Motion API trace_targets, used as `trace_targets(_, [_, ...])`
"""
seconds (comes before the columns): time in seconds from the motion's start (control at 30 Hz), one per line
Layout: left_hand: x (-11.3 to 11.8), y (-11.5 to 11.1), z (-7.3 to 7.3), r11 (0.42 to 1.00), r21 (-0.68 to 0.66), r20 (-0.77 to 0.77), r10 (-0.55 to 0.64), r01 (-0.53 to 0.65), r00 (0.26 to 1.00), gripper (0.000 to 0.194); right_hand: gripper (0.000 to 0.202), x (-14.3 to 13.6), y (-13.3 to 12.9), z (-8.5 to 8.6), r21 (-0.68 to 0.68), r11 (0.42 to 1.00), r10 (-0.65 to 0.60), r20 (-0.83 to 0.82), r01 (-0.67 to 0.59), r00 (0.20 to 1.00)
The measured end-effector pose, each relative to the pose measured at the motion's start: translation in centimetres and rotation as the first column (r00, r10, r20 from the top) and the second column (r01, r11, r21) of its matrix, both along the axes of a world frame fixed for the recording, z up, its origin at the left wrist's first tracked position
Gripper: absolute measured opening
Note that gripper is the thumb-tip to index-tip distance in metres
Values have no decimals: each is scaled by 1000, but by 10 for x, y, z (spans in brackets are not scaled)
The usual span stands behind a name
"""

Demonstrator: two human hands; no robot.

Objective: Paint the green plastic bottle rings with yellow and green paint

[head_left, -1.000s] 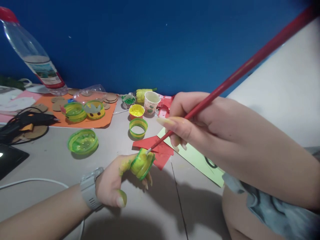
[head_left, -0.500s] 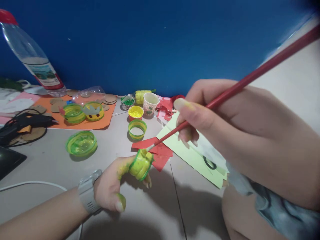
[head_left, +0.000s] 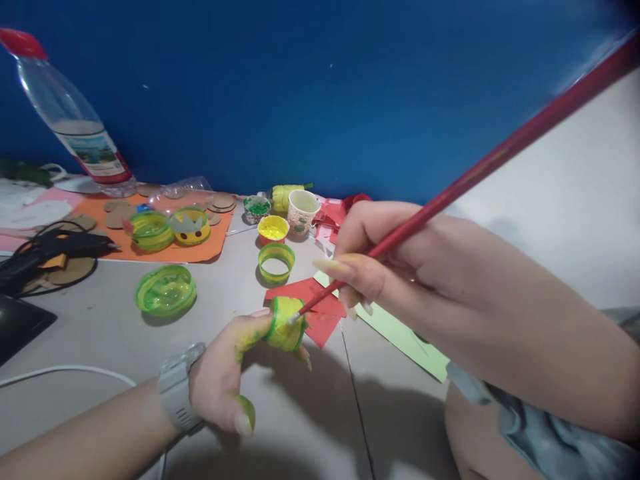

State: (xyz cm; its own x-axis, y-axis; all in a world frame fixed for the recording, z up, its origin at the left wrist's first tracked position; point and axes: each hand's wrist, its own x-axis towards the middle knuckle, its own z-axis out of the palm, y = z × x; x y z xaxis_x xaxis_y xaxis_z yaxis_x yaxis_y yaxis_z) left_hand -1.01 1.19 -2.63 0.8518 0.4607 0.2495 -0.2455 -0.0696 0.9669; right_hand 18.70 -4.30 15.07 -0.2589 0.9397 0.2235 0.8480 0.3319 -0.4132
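Mostly yellow-coated, green-rimmed ring [head_left: 285, 324] pinched on left hand [head_left: 223, 373] fingertips above tabletop [head_left: 310, 427], right hand [head_left: 395, 267] gripping red brush [head_left: 450, 190] at its side; coverage judged nearly complete.

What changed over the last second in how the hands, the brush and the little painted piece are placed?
The left hand turned the yellow-green ring, so its side wall now faces the camera rather than its open face. The right hand swung out to the right, then came back, and the paintbrush tip again meets the ring. Both grips held; the paint pots and the red paper stayed put.
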Motion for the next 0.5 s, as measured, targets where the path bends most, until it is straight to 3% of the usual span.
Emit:
trace_targets(0.27, [2, -3, 4, 999, -43, 5, 17, -17, 1000, 79, 20, 1, 1, 1, 11, 1000, -10, -1, 10, 1000])
trace_targets(0.5, [1, -9, -6, 982, -185, 65, 56, -43, 996, 84, 23, -1, 1, 2, 7, 999, -50, 23, 49, 998])
